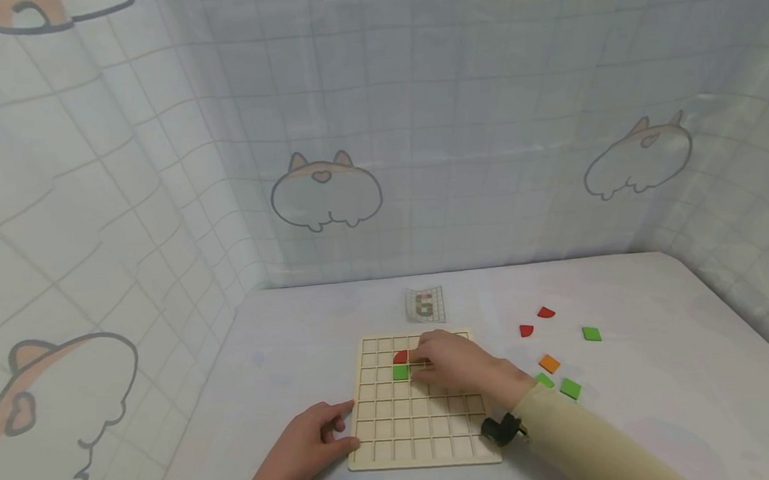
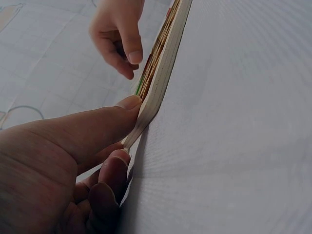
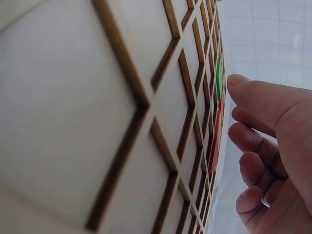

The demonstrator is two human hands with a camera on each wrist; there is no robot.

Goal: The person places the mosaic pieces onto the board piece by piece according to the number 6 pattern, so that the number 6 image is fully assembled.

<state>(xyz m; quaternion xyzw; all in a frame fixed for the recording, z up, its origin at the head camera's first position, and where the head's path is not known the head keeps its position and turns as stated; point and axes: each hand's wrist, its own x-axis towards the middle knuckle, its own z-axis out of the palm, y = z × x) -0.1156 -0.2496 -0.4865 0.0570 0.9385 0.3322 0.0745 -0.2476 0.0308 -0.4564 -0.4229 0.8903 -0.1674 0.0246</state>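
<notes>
A pale wooden grid board (image 1: 386, 448) lies on the table. A red quarter-round tile (image 1: 401, 357) and a green square tile (image 1: 400, 373) sit in neighbouring cells near its top. The right hand (image 1: 453, 361) is over the board's upper part, fingertips beside these tiles. In the right wrist view its thumb and fingers stand apart with nothing between them, near a green tile (image 3: 219, 80), an orange tile (image 3: 218, 124) and a red tile (image 3: 213, 155) in the grid. The left hand (image 1: 308, 442) touches the board's left edge with thumb and index finger spread along it.
Loose tiles lie right of the board: two red quarter-rounds (image 1: 546, 312), an orange square (image 1: 549, 364) and several green ones (image 1: 591, 334). A small card (image 1: 425, 305) with a coloured grid pattern lies behind the board. A patterned curtain (image 1: 435, 192) hangs at the table's back.
</notes>
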